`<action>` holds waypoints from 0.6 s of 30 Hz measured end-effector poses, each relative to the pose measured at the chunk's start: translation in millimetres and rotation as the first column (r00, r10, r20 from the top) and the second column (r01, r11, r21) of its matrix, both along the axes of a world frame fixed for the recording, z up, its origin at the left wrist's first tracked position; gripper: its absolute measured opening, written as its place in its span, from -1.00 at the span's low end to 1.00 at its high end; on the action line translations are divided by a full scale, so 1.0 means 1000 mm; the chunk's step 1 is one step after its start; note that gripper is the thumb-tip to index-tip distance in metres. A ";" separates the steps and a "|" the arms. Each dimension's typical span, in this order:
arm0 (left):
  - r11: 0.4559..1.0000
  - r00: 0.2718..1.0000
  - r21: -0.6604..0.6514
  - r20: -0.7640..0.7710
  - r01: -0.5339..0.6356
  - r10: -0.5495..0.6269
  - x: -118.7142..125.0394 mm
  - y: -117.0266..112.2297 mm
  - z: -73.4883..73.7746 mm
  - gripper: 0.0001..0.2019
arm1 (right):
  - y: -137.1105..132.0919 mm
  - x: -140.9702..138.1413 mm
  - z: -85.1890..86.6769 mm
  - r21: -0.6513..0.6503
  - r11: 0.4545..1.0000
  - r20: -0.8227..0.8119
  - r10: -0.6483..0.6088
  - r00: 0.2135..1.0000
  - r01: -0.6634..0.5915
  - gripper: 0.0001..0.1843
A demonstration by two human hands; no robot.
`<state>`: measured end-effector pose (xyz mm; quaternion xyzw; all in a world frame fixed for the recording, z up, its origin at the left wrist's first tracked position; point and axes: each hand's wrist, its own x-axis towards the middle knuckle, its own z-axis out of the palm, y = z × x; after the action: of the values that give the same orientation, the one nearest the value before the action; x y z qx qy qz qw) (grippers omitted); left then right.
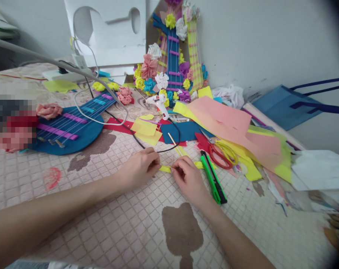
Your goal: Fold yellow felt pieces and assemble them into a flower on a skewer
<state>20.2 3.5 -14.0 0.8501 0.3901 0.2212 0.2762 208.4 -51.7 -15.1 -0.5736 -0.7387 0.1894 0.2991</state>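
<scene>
Both my hands rest on the quilted cloth near the middle. My left hand (141, 167) pinches one end of a narrow yellow paper strip (165, 169). My right hand (187, 178) pinches the same strip a little to the right, its fingers curled. The strip's far end shows beyond my right hand, by a green utility knife (213, 177). A thin wooden stick (173, 143) lies just behind my hands.
Red and yellow scissors (221, 152) lie on pink and yellow paper sheets (228, 119). A white glue gun (159, 102) with a black cord sits behind. A blue felt guitar (71, 125) lies left; a flower-covered guitar (172, 59) leans on the wall. A blue bag (287, 106) is at right.
</scene>
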 end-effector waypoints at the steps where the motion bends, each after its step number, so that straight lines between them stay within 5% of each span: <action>1: 1.000 1.000 0.008 -0.005 0.002 -0.002 0.000 0.000 0.000 -0.89 | 0.001 0.000 0.000 0.003 1.000 0.012 -0.005 1.000 0.005 -0.86; 18: 0.998 0.997 0.045 -0.071 -0.039 0.042 0.003 0.000 -0.001 -0.92 | 0.008 -0.003 -0.009 0.061 0.997 0.158 -0.065 0.985 0.056 -0.89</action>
<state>22.8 3.6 -15.2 0.8552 0.4121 0.2045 0.2387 205.5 -43.6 -23.8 -0.6006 -0.7474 0.1127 0.2608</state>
